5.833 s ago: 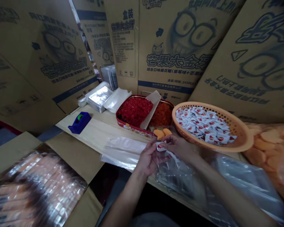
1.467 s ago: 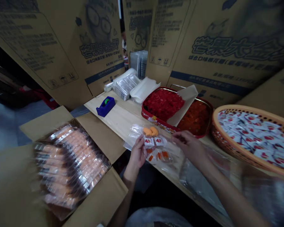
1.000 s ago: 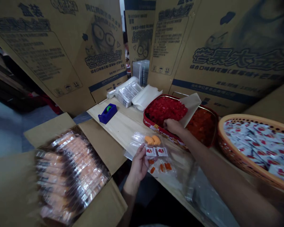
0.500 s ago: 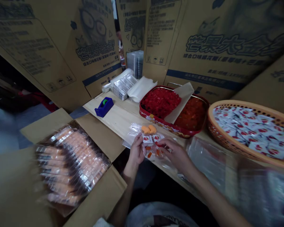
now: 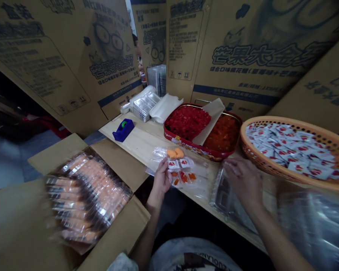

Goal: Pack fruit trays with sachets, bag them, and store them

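My left hand [image 5: 161, 179] pinches the left edge of a clear plastic tray [image 5: 178, 166] at the near edge of the wooden table [image 5: 138, 140]. The tray holds two orange pieces at the top, two small red-and-white packets in the middle and a few red and orange candies below. My right hand [image 5: 242, 181] is motion-blurred, its fingers resting on a stack of empty clear trays [image 5: 224, 195] to the right. Whether it grips one I cannot tell.
A red tin [image 5: 186, 145] of red and orange candy, split by a paper divider, stands behind the tray. An orange basket [image 5: 260, 160] of packets sits at right. A blue tape dispenser [image 5: 123, 129] lies far left. An open carton [image 5: 81, 195] of filled trays is lower left. Cardboard boxes wall the back.
My right hand has left the filled tray and moved right onto the stack of empty trays. My left hand still holds the filled tray at the same spot.
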The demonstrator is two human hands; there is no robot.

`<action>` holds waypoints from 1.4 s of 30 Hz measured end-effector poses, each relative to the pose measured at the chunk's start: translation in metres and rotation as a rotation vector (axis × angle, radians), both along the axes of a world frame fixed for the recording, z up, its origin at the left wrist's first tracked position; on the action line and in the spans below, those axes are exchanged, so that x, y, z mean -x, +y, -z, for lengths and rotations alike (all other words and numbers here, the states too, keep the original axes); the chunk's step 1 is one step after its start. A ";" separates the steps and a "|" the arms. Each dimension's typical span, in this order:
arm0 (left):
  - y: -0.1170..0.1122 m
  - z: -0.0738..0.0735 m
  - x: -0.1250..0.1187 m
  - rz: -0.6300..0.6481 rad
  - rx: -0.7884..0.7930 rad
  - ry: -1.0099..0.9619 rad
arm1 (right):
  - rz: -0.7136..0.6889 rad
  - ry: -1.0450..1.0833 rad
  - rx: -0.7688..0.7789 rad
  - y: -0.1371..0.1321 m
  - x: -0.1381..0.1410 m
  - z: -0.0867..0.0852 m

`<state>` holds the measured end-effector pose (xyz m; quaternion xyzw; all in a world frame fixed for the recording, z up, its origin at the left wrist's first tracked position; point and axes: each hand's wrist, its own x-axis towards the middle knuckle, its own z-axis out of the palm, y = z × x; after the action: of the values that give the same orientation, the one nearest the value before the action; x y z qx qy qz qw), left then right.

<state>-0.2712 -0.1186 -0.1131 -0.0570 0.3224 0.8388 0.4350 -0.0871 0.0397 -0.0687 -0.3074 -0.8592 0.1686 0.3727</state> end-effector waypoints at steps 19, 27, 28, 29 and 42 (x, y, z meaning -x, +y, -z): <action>0.001 0.003 -0.001 0.002 -0.026 0.038 | -0.261 -0.127 0.304 -0.038 0.082 -0.015; 0.002 0.000 -0.001 -0.007 -0.004 0.054 | -0.031 0.140 0.079 0.009 0.061 -0.034; 0.001 0.000 -0.001 0.000 0.002 0.059 | 0.055 0.124 0.064 0.010 0.048 -0.024; 0.001 0.000 -0.001 0.008 0.003 0.068 | 0.168 0.089 0.067 0.011 0.034 -0.013; -0.007 -0.014 -0.033 0.138 0.054 0.114 | 0.492 -0.321 0.133 0.025 -0.006 0.025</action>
<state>-0.2380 -0.1253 -0.0994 0.0016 0.3724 0.7997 0.4710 -0.0814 0.0650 -0.0939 -0.5527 -0.7940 0.0784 0.2407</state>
